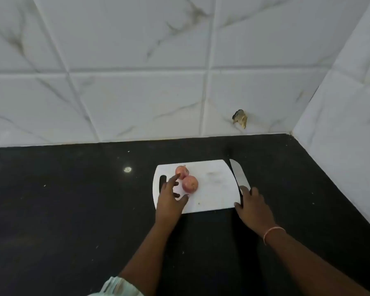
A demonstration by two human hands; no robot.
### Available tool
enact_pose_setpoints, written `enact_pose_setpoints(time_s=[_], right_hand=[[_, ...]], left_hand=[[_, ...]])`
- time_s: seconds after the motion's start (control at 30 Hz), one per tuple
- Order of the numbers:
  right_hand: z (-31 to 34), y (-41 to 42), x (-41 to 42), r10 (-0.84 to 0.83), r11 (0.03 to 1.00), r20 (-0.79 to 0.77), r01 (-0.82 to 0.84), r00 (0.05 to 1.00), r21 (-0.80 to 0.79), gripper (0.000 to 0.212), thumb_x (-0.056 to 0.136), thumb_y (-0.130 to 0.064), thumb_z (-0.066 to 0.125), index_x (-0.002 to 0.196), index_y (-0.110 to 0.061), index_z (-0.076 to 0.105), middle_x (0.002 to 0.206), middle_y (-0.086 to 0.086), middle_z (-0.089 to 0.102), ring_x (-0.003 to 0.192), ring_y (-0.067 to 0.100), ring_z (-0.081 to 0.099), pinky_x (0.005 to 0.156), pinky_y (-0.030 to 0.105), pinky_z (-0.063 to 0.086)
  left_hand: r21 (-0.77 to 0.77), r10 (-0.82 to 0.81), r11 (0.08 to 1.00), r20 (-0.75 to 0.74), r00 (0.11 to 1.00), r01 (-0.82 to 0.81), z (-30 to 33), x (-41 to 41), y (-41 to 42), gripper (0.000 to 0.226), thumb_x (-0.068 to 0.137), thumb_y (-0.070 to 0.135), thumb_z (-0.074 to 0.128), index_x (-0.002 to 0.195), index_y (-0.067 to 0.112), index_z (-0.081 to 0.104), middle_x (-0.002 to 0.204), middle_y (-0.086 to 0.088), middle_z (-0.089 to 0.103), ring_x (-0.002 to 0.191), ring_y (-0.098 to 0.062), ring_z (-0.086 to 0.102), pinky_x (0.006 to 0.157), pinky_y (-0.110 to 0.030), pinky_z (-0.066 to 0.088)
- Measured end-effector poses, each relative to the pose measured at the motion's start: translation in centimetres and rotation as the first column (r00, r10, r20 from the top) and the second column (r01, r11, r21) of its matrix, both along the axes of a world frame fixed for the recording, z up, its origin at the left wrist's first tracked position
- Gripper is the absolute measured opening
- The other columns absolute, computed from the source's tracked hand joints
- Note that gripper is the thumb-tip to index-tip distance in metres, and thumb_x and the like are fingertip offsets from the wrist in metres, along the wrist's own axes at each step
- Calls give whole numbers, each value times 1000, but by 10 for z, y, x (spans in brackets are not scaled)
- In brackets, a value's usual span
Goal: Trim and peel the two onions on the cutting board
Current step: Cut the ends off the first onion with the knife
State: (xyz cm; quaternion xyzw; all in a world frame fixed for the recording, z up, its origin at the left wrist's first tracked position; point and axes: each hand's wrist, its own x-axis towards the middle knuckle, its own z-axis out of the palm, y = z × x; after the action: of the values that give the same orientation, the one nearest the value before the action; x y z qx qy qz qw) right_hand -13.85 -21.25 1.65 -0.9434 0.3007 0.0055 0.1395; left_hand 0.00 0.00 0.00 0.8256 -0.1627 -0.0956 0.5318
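Note:
Two pink-skinned onions lie side by side on a white cutting board (pixel 214 186): the nearer onion (pixel 190 183) and a smaller far onion (pixel 181 171) behind it. My left hand (pixel 171 197) hovers over the board's left part with fingers spread, close to the near onion and holding nothing. A knife (pixel 238 175) lies along the board's right edge, blade pointing away. My right hand (pixel 253 207) lies over the knife's black handle with fingers straight; the handle is mostly hidden under it.
The board sits on a black countertop (pixel 73 210) in a corner of white marble-patterned tile walls (pixel 137 92). A chipped hole (pixel 240 120) marks the back wall low down. A pink band circles my right wrist (pixel 272 232).

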Motion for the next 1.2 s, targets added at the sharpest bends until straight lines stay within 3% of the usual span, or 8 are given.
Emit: enact_pose_setpoints(time_s=[0.07, 0.27, 0.57, 0.7, 0.83, 0.97, 1.07, 1.2], right_hand=[[-2, -3, -4, -12, 1000, 76, 12, 997, 4, 49, 94, -27, 56, 139, -17, 38, 124, 9, 39, 105, 27, 52, 84, 38, 50], [-6, -24, -16, -44, 989, 133, 24, 990, 146, 47, 91, -6, 58, 136, -12, 45, 129, 12, 40, 101, 28, 58, 88, 37, 49], [-14, -40, -15, -229, 956, 51, 215, 972, 201, 24, 86, -11, 63, 106, -2, 53, 110, 19, 54, 102, 36, 53, 87, 41, 44], [-1, -48, -13, -387, 837, 38, 334, 921, 434, 26, 90, -19, 62, 110, -9, 50, 102, 8, 56, 91, 27, 58, 80, 38, 47], [6, -36, -9, -577, 659, 209, 300, 789, 689, 26, 90, -15, 61, 111, -19, 45, 95, 10, 64, 78, 25, 65, 70, 43, 56], [4, -4, 14, -538, 608, 320, 96, 780, 788, 32, 89, -4, 57, 112, -21, 43, 87, 12, 65, 52, 21, 61, 45, 29, 48], [0, 8, 36, -431, 590, 309, 6, 848, 807, 34, 86, 1, 58, 112, -19, 47, 90, 14, 65, 47, 21, 57, 40, 29, 44], [-6, 8, 44, -325, 645, 268, 5, 907, 764, 27, 85, -3, 59, 109, -16, 55, 85, 13, 65, 46, 19, 56, 40, 27, 44]], left_hand=[[99, 19, 995, 14, 1000, -20, 0, -3, -9, 67, 83, 26, 76, 141, 38, 43, 129, 24, 35, 94, -11, 63, 76, -30, 55], [259, 36, 964, 122, 992, -67, -12, -8, -22, 63, 89, 38, 66, 145, 43, 36, 140, 15, 37, 100, -10, 60, 69, -27, 49], [284, 142, 939, 197, 970, -195, -15, -16, -26, 58, 89, 44, 65, 141, 31, 43, 135, 13, 55, 112, -15, 61, 79, -31, 50], [262, 181, 938, 183, 966, -225, -15, -18, -28, 58, 87, 45, 68, 136, 35, 40, 129, 13, 59, 106, -14, 63, 78, -30, 49], [282, 195, 928, 187, 963, -243, -17, -17, -30, 59, 85, 48, 68, 135, 37, 37, 121, 11, 64, 102, -15, 64, 81, -34, 53], [289, 185, 927, 206, 961, -240, -20, -18, -29, 60, 84, 47, 69, 134, 37, 37, 120, 12, 63, 100, -14, 64, 82, -37, 55], [285, 160, 931, 244, 956, -229, -22, -17, -28, 61, 86, 45, 67, 139, 37, 38, 128, 13, 60, 104, -13, 63, 81, -34, 55], [329, 103, 923, 290, 951, -201, -22, -15, -28, 62, 89, 48, 65, 144, 35, 39, 134, 12, 53, 103, -10, 61, 76, -29, 54]])
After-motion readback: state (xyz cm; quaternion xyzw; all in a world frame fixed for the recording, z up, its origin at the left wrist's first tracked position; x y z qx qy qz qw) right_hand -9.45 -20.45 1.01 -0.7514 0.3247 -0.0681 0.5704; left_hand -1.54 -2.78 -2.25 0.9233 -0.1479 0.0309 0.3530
